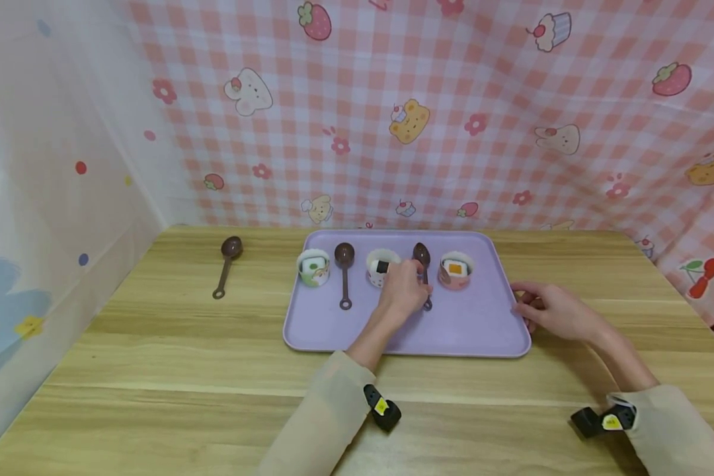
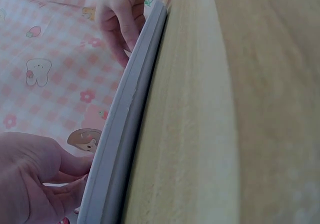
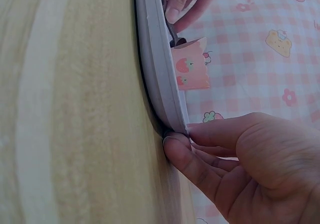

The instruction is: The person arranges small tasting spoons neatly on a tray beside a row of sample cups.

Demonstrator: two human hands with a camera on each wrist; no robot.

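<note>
A lilac tray (image 1: 470,330) lies on the table, bearing several small items. My left hand (image 1: 401,291) reaches over it and pinches the handle of a brown spoon (image 1: 420,252), whose bowl points away from me. My right hand (image 1: 559,314) grips the tray's right rim; in the right wrist view the thumb and fingers of that hand (image 3: 240,159) meet at the rim. Beside the left hand stand a white paper cup (image 1: 376,277), partly covered, and a pink cup (image 1: 455,281). Another brown spoon (image 1: 344,255) and a green-patterned cup (image 1: 314,279) are farther left.
A third brown spoon (image 1: 232,247) lies on the wooden table (image 1: 184,370), left of the tray. Behind the table hangs a pink checked cloth (image 1: 345,99). Each cup holds a small white block with a coloured top.
</note>
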